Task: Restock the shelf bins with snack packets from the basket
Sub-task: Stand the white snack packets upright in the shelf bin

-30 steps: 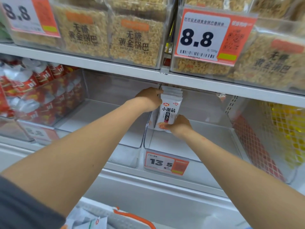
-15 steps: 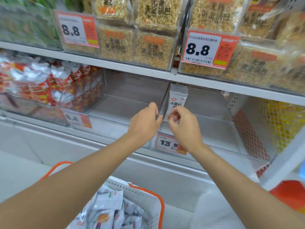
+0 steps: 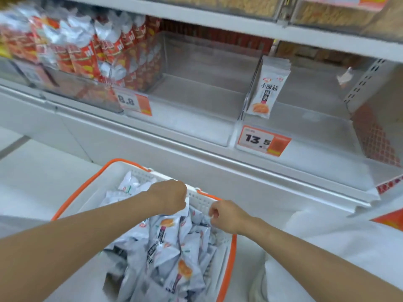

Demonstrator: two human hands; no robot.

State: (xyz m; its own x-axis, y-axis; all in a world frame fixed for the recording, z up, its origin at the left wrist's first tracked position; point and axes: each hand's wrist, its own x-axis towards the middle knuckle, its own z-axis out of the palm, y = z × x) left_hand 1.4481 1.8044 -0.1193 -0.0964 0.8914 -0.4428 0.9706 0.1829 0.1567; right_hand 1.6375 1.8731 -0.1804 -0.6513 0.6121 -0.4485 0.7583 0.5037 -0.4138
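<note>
Because the left hand point(image 3: 170, 198) showed only knuckles, fingers curled under above the basket point(image 3: 202, 200), whether it gripped any of the snack packets point(image 3: 172, 243) heaped there could not be told; the right hand point(image 3: 227, 216), fingers curled at the heap's edge, was equally unclear. A row of upright packets point(image 3: 265, 92) leaned on the left wall of the clear bin point(image 3: 316, 118) above the price tag point(image 3: 262, 141), and blurred red packets point(image 3: 87, 53) filled the far-left bin.

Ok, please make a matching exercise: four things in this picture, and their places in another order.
1 basket
2 red packets
3 standing white packets
4 left hand

A in the bin with the 13.5 tag
B lowest in view, orange rim
C above and left of the 8.8 tag
D over the basket, near its far wall

Pairs: 1-B, 2-C, 3-A, 4-D
</note>
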